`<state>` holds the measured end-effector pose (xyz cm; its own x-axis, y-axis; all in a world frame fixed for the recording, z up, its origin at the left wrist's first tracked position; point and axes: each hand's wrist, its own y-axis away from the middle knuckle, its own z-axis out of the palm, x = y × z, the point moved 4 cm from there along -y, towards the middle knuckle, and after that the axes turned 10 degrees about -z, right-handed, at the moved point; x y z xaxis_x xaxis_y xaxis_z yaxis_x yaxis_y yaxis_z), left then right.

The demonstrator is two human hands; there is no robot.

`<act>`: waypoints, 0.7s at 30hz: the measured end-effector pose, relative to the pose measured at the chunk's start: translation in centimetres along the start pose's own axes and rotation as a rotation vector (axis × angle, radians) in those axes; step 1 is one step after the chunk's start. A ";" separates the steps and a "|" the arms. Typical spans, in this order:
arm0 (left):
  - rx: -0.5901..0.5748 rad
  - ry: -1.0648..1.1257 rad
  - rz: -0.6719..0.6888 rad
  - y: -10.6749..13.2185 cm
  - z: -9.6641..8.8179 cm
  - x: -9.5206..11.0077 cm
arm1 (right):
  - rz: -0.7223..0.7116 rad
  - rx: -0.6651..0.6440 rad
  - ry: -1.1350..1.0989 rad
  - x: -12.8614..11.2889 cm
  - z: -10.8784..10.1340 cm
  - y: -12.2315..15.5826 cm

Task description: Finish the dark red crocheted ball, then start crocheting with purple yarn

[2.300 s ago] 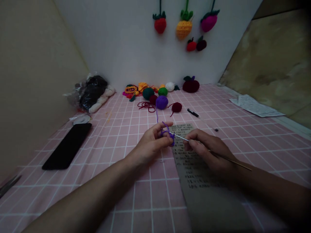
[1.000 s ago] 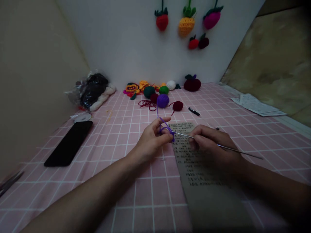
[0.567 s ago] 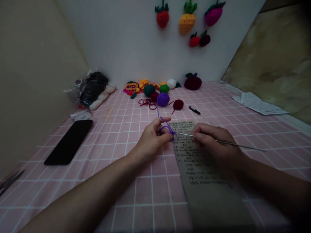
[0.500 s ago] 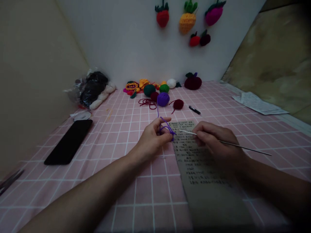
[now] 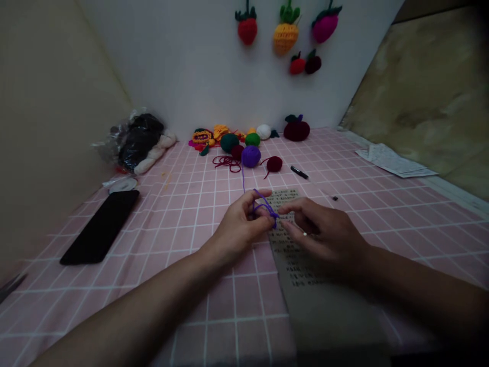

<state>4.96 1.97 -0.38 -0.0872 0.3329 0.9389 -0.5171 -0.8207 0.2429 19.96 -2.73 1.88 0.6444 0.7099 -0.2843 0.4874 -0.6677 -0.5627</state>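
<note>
My left hand (image 5: 237,229) is closed, pinching a small loop of purple yarn (image 5: 263,206) between thumb and fingers. The strand runs back to a purple yarn ball (image 5: 251,156). My right hand (image 5: 328,237) sits just right of the loop, its forefinger and thumb reaching to the yarn. Of the thin metal crochet hook (image 5: 304,234) only a small glint shows between the right fingers; its shaft is hidden. Both hands hover over a printed paper sheet (image 5: 301,270) on the pink checked tablecloth (image 5: 191,214).
A black phone (image 5: 101,226) lies at the left, and scissors (image 5: 9,285) at the left edge. Yarn balls and crochet pieces (image 5: 229,141), a dark red ball (image 5: 274,163) and a black pen (image 5: 299,172) lie behind. A plastic bag (image 5: 139,140) sits back left, papers (image 5: 393,160) at the right, and crochet fruit (image 5: 284,38) on the wall.
The hook's long shaft, earlier sticking out to the right of my right hand, is out of sight. My right hand has moved left, up to the loop. My left hand has kept its grip.
</note>
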 end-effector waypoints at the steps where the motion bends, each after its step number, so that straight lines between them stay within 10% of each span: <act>1: -0.008 0.011 -0.004 0.0 0.1 -0.1 | -0.001 0.001 0.010 0.0 0.1 0.0; 21: -0.103 0.032 -0.044 0.0 0.3 -0.5 | -0.197 -0.083 0.134 0.6 0.4 0.3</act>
<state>5.27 1.71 -0.81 -0.0886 0.3838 0.9192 -0.6059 -0.7532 0.2560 20.27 -2.44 1.20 0.6022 0.7955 -0.0670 0.6542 -0.5398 -0.5297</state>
